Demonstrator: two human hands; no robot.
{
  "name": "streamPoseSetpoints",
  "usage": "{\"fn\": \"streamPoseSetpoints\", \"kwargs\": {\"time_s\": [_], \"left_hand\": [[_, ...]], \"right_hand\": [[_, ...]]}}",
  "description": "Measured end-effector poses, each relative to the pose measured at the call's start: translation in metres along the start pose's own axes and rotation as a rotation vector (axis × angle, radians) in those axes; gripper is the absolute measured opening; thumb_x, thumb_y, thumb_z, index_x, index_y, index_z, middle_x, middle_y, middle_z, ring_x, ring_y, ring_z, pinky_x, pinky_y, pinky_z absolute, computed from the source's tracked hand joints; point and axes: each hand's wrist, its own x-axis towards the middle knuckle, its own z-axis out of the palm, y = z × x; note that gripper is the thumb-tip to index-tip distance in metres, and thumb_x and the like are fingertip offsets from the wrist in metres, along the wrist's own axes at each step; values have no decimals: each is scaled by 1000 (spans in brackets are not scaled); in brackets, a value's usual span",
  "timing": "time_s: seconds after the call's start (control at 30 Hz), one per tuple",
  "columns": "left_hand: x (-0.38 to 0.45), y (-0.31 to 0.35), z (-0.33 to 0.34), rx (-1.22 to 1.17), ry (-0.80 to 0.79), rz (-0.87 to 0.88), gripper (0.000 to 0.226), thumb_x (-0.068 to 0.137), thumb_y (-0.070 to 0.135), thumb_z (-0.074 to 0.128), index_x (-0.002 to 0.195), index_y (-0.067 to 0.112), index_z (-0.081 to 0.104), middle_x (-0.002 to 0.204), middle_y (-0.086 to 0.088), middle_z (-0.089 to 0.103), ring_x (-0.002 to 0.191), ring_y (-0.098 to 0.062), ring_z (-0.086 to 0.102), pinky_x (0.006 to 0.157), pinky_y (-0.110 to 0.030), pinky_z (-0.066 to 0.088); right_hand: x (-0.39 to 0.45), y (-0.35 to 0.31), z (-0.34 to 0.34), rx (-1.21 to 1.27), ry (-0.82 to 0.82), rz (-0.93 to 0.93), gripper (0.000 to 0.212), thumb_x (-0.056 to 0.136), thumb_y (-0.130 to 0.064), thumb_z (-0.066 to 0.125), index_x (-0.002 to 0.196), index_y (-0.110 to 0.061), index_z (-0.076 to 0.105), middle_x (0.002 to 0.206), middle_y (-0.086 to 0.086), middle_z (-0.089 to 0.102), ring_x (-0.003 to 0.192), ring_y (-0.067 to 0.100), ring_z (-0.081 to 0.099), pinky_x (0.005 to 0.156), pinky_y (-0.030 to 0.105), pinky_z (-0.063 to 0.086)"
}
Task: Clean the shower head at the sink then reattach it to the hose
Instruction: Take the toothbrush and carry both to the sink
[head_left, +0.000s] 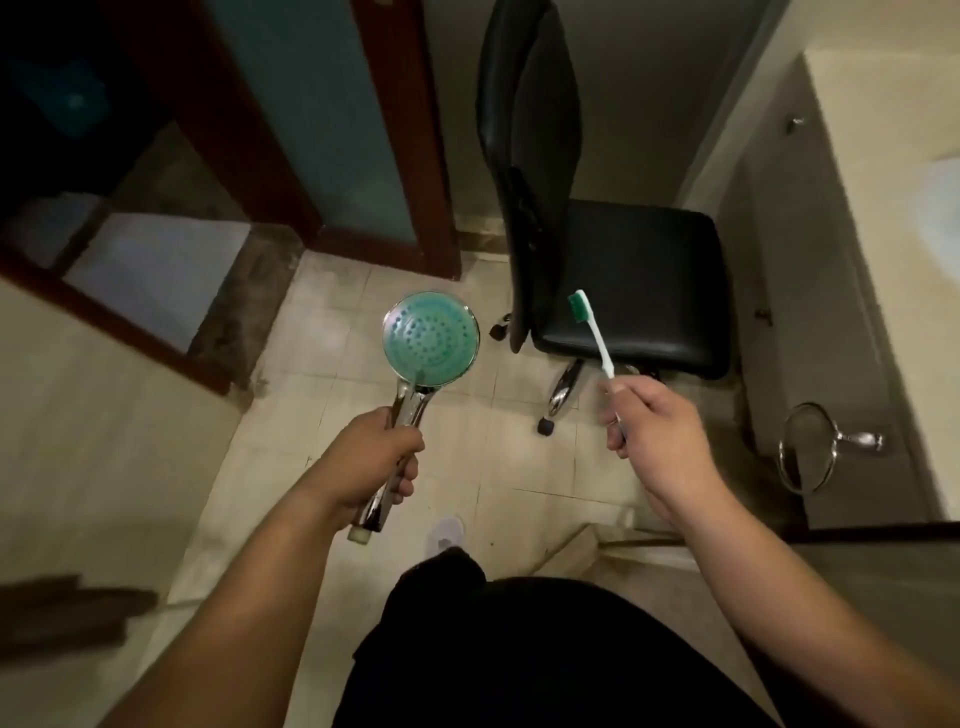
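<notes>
Left hand (371, 460) wrapped around the chrome handle of the shower head (430, 347), fingers pressed together on it; round teal spray face turned up toward the camera, held in the air over the tiled floor (332, 332), no hose on the handle's lower end. Right hand (657, 428) pinching the white toothbrush (592, 332) by its handle, green bristles raised, apart from the shower head. Beyond, a black office chair (631, 283). At the right wall, a chrome towel ring (808, 447).

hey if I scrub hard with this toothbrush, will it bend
Probably a little: the toothbrush has a thin, long plastic neck and the right hand grips its far end. It looks light, so likely easy to steer.
</notes>
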Motion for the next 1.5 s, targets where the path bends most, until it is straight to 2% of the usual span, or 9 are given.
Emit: {"fn": "streamPoseSetpoints", "kwargs": {"time_s": [0.1, 0.2, 0.43, 0.67, 0.8, 1.0, 1.2, 1.5], "left_hand": [[41, 53, -17, 151, -105, 55, 13, 95, 3, 55, 86, 10, 48, 60, -11, 58, 47, -22, 51, 49, -29, 40], [77, 107, -15, 290, -217, 145, 12, 96, 2, 54, 88, 9, 47, 60, -11, 59, 46, -21, 52, 46, -29, 41], [134, 196, 43, 434, -444, 237, 19, 95, -1, 52, 84, 12, 45, 54, -10, 55, 42, -22, 48, 43, -25, 39], [185, 226, 95, 570, -602, 208, 6, 96, 6, 55, 97, 9, 51, 59, -8, 59, 49, -19, 53, 48, -31, 42], [201, 237, 120, 632, -676, 176, 4, 95, 1, 53, 96, 4, 51, 56, -11, 57, 45, -20, 50, 46, -30, 40], [230, 277, 172, 643, -781, 150, 12, 93, -1, 53, 90, 9, 47, 58, -14, 54, 46, -22, 47, 49, -31, 37], [255, 340, 254, 759, -955, 236, 10, 92, 3, 53, 90, 11, 48, 57, -8, 56, 46, -19, 50, 46, -28, 38], [244, 399, 376, 953, -1183, 375, 11, 95, 4, 53, 90, 12, 48, 58, -8, 55, 46, -20, 50, 47, -28, 38]], "right_hand": [[9, 3, 5, 55, 176, 40, 18, 99, -24, 54, 97, -23, 71, 71, 0, 62, 59, 14, 54, 59, 31, 44], [6, 14, 7, 145, 323, 123, 18, 99, -22, 55, 100, -17, 72, 74, 5, 62, 62, 17, 53, 59, 32, 43], [3, 35, 10, 332, 580, 286, 20, 100, -17, 53, 98, -7, 70, 74, 11, 58, 61, 22, 49, 58, 36, 39], [72, -5, -28, 344, 707, 191, 20, 99, -22, 53, 94, -17, 71, 76, 8, 63, 62, 17, 54, 60, 36, 43], [115, -50, -68, 303, 792, 84, 22, 99, -22, 53, 86, -18, 69, 64, 1, 58, 53, 10, 50, 52, 26, 42], [159, -80, -111, 346, 950, 30, 21, 98, -24, 54, 85, -21, 71, 62, -3, 57, 53, 10, 50, 53, 29, 41], [159, -64, -105, 442, 1148, 147, 22, 97, -24, 54, 86, -20, 72, 66, -1, 61, 56, 14, 52, 56, 34, 41], [151, -35, -92, 614, 1386, 290, 21, 100, -19, 53, 89, -19, 71, 69, 3, 62, 54, 15, 52, 50, 28, 40]]}}
